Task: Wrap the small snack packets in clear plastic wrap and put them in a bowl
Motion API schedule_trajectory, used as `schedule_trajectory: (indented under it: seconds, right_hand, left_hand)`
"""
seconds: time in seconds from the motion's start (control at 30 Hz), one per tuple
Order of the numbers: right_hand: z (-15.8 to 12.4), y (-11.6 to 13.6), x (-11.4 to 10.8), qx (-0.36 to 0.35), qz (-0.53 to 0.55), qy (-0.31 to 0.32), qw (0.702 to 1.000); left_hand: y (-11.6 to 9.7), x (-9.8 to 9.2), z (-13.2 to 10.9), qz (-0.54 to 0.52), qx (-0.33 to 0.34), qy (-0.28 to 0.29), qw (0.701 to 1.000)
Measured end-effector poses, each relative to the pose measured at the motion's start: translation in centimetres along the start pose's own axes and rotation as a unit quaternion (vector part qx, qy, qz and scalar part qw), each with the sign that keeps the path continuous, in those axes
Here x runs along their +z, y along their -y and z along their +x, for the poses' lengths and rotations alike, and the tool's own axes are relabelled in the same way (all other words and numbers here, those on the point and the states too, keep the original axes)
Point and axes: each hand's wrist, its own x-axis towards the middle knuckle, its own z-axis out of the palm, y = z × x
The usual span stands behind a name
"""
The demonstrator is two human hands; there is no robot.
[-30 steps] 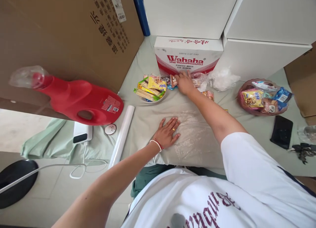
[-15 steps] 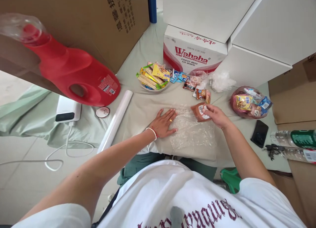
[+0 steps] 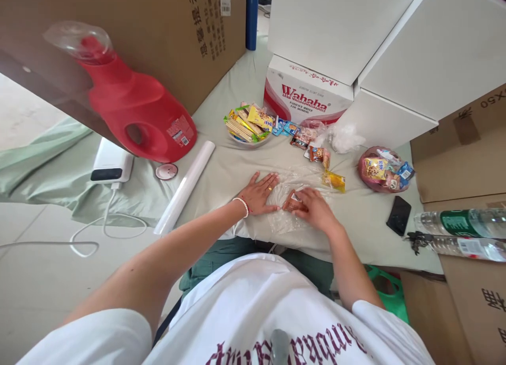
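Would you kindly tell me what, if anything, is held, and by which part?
The right hand appears to hold the brown packet by its right end; the left hand lies flat, holding nothing.

I'm wearing a white T-shirt, loose and softly creased across the front, with large maroon lettering in an ornate, blackletter-like script over the chest. A grey rounded shape sits among the letters, though I can't tell whether it belongs to the print. My left sleeve and right sleeve are both plain white, short and wide. Around my left wrist runs a bracelet of small white beads, with a thin red cord beside it, and a gold-coloured ring circles one finger of my left hand. Below the hem show dark green trousers.
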Motion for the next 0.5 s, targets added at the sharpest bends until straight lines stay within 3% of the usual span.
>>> schedule_trajectory:
  seconds: [0.1,0.2,0.37,0.5]
  right_hand:
    - [-3.5,0.2,3.5,0.047,-0.011,-0.034,0.998]
    - [-6.7,-0.4,4.7,0.074,0.004,-0.099,0.992]
    - [-9.2,-1.5,1.4,0.076,0.051,-0.133,0.987]
    - [-6.7,-1.7,-1.9,0.031,0.047,-0.131,0.990]
  left_hand:
    - [-0.1,0.2,-0.3,0.004,0.008,0.003,1.000]
    - [-0.5,0.6,-1.0,0.003,0.018,0.007,1.000]
    - [-0.7,0.7,-1.6,-0.011,0.023,0.017,1.000]
    - [-0.6,0.0,-1.8,-0.041,-0.013,-0.002,0.999]
